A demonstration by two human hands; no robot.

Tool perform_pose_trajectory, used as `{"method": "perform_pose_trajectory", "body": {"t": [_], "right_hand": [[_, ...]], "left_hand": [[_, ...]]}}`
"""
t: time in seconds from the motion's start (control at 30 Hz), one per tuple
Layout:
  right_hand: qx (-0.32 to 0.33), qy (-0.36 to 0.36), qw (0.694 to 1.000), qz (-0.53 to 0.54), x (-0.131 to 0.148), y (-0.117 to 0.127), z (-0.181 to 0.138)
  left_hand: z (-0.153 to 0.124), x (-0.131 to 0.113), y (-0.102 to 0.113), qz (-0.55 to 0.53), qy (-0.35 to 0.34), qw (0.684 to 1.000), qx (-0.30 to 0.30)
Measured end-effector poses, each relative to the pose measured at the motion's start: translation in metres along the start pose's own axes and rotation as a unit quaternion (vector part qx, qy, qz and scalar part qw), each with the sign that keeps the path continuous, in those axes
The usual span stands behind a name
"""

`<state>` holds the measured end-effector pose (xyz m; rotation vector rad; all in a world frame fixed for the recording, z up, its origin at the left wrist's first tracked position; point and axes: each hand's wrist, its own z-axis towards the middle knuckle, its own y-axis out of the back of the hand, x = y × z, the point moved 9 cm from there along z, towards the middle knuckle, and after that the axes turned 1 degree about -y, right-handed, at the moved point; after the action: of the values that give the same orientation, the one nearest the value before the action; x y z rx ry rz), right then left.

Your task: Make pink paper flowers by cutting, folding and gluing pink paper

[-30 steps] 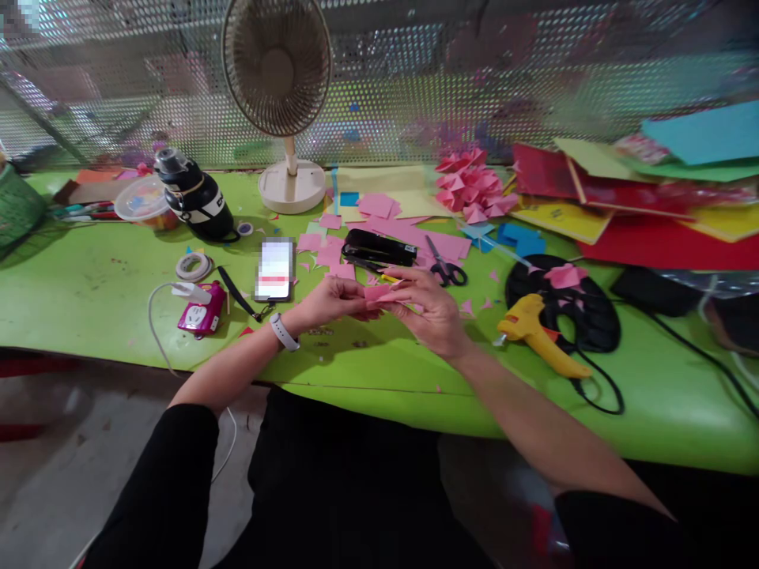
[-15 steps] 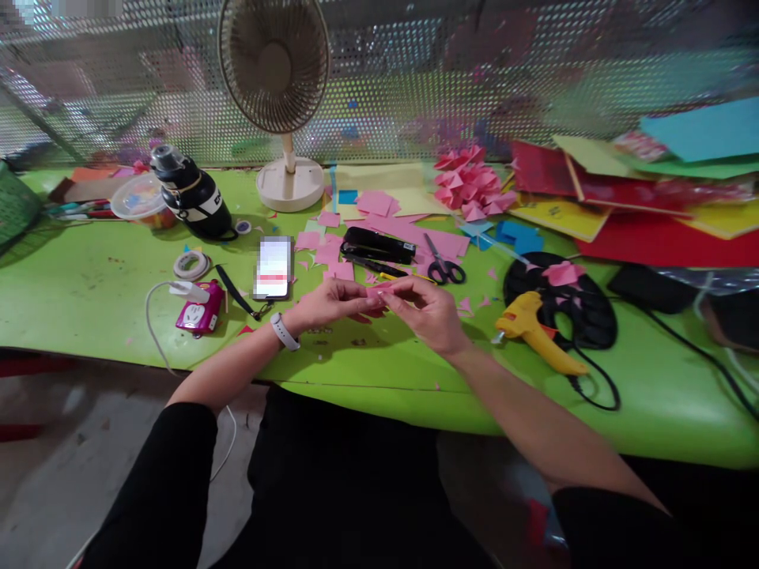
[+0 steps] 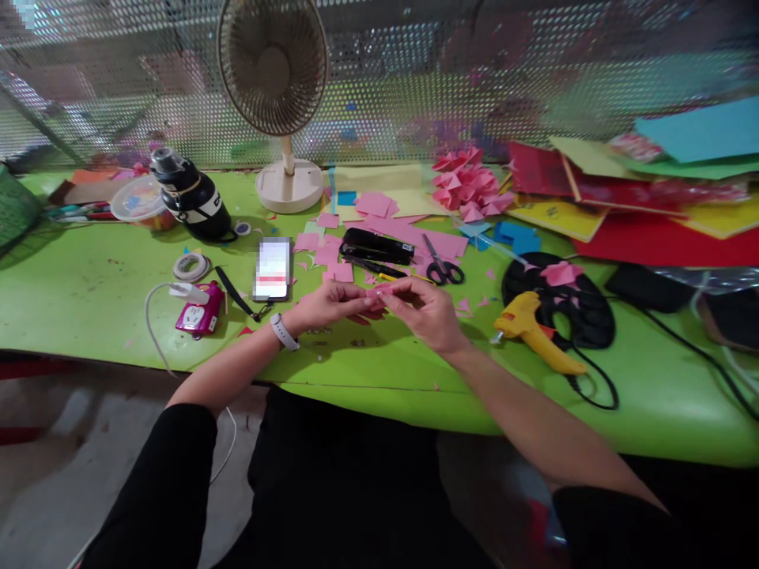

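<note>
A small folded pink paper piece (image 3: 379, 292) is pinched between my left hand (image 3: 332, 305) and my right hand (image 3: 427, 312), just above the green table (image 3: 88, 292). Both hands have their fingers closed on it, thumbs and fingertips meeting at the middle. A white watch sits on my left wrist. Behind my hands lie loose pink paper squares (image 3: 332, 253), a black stapler (image 3: 376, 244) and black-handled scissors (image 3: 442, 269). A finished pink paper flower ball (image 3: 468, 183) rests further back.
A yellow glue gun (image 3: 534, 332) lies on a black pad with its cable at the right. A phone (image 3: 273, 267), pink power adapter (image 3: 198, 312), tape roll (image 3: 191, 266), black bottle (image 3: 193, 197) and fan (image 3: 278, 103) stand left. Coloured card sheets (image 3: 652, 197) pile at the back right.
My right hand's fingers have curled in from a spread pose to a pinch on the pink piece. The piece now looks narrower. My left hand has barely moved.
</note>
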<state>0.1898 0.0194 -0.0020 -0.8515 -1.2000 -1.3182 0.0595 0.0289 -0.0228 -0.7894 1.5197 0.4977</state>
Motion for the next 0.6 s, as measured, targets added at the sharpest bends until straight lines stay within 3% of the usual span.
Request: {"method": "perform_pose_trajectory", "body": {"t": [0.17, 0.33, 0.6], "right_hand": [[0.016, -0.001, 1.0, 0.001, -0.003, -0.002, 0.0], [-0.031, 0.011, 0.999, 0.0, 0.002, 0.01, 0.001], [0.046, 0.013, 0.997, -0.061, 0.007, -0.002, 0.003]], "left_hand": [[0.001, 0.002, 0.001, -0.011, -0.002, 1.0, 0.003], [0.0, 0.001, -0.001, -0.01, 0.014, 1.0, -0.003], [0.0, 0.003, -0.008, -0.001, 0.021, 0.999, 0.03]]}}
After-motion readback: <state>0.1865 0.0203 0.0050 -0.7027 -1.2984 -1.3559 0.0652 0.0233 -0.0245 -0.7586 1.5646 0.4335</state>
